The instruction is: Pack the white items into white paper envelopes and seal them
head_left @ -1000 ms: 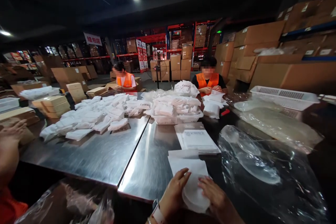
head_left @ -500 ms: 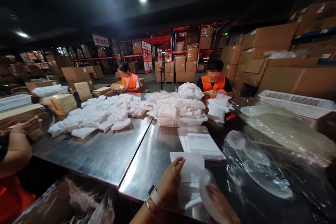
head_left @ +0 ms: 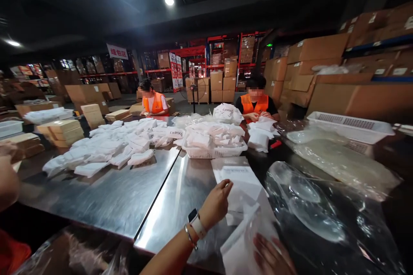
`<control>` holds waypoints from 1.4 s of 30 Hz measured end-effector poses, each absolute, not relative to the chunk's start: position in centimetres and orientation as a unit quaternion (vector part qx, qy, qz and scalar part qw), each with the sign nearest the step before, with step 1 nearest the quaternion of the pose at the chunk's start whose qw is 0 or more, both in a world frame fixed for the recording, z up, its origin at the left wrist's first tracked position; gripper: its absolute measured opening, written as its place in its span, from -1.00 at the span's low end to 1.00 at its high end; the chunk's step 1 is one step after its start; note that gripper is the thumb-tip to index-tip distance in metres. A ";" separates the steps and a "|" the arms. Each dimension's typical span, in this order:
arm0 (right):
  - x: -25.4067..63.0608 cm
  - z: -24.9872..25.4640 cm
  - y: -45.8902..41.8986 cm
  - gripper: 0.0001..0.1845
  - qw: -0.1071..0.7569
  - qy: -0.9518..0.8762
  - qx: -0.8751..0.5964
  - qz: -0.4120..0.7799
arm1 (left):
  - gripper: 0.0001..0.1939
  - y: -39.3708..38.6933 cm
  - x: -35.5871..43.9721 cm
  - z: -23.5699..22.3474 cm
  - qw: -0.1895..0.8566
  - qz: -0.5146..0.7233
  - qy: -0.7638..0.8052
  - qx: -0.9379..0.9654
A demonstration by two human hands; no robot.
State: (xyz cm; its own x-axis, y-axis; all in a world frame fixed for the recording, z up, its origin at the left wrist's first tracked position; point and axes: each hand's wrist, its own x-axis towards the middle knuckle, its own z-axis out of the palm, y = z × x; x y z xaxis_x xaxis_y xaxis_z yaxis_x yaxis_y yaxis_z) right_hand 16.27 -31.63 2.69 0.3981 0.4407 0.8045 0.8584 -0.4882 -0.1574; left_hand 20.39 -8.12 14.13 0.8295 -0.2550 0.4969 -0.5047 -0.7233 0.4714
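My left hand (head_left: 217,203), with a watch on its wrist, is raised above the steel table (head_left: 180,206) and pinches the top edge of a thin white bag (head_left: 240,240). The bag hangs open towards me at the table's near edge. My right hand (head_left: 271,257) is at the bag's lower end. Its fingers show dimly through the white film, and I cannot make out what they hold. Just beyond lies a flat stack of printed white bags (head_left: 237,174).
A white basket (head_left: 211,152) heaped with white packets stands mid-table, and many more packets (head_left: 116,146) are spread to its left. Crumpled clear plastic (head_left: 309,210) covers the right side, beside a white crate (head_left: 350,121). Two people in orange vests sit opposite. Another person's arm (head_left: 7,178) is at far left.
My left hand has lifted from the table, pulling the white bag's edge up. My right hand, which held a round white pad, has gone into or behind the bag.
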 end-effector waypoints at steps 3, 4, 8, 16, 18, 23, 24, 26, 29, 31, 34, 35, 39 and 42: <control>15.9 5.3 -31.6 -0.62 0.175 -0.457 -0.774 -0.402 | -0.21 -8.2 21.1 14.2 0.264 0.204 -0.208 0.919; 16.0 5.8 -31.5 -0.66 0.136 -0.467 -0.772 -0.408 | -0.21 -8.0 21.8 14.6 0.248 0.206 -0.202 0.925; 16.5 5.6 -31.0 -0.69 0.096 -0.456 -0.788 -0.403 | -0.21 -6.9 26.3 18.9 0.221 0.240 -0.160 0.932; 17.3 3.6 -31.4 -0.71 0.089 -0.427 -0.801 -0.410 | -0.47 -11.1 29.9 25.0 0.148 0.273 -0.218 0.925; 17.2 4.1 -31.4 -0.76 0.088 -0.430 -0.797 -0.415 | -0.56 -12.5 28.6 22.7 0.127 0.238 -0.257 0.928; 17.6 4.6 -31.5 -0.71 0.090 -0.467 -0.769 -0.427 | -0.74 -12.4 26.6 16.3 0.080 0.169 -0.317 0.930; 17.8 4.6 -31.5 -0.71 0.092 -0.466 -0.765 -0.435 | -0.74 -11.9 26.9 15.7 0.076 0.165 -0.310 0.933; 17.8 4.6 -31.4 -0.71 0.089 -0.459 -0.763 -0.445 | -0.72 -10.8 28.2 15.2 0.071 0.166 -0.273 0.945; 17.6 4.7 -31.3 -0.73 0.081 -0.450 -0.774 -0.438 | -0.64 -9.3 30.7 15.7 0.076 0.178 -0.190 0.963; 17.4 4.6 -31.3 -0.73 0.094 -0.444 -0.783 -0.424 | -0.62 -8.8 31.5 16.2 0.084 0.175 -0.158 0.968; 17.1 3.9 -31.4 -0.68 0.176 -0.398 -0.807 -0.400 | -0.53 -8.9 30.0 16.2 0.099 0.165 -0.139 0.971; 17.1 3.6 -31.4 -0.69 0.226 -0.358 -0.816 -0.395 | -0.54 -9.2 28.7 16.0 0.104 0.161 -0.129 0.973; 17.1 2.8 -31.6 -0.66 0.463 -0.118 -0.833 -0.281 | -0.75 -10.9 22.0 14.0 0.130 0.085 -0.086 0.984; 17.1 3.3 -31.2 -0.50 0.590 -0.006 -0.783 -0.197 | -0.76 -12.3 18.2 12.1 0.146 0.025 -0.044 0.988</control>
State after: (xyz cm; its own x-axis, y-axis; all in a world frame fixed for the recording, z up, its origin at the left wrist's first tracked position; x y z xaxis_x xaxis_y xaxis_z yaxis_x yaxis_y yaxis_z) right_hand 17.14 -31.15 3.33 0.9220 -0.2236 0.3159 0.2418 -0.3046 -0.9213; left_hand 18.22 -12.30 12.08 0.9949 -0.0797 0.0619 -0.0941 -0.9537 0.2857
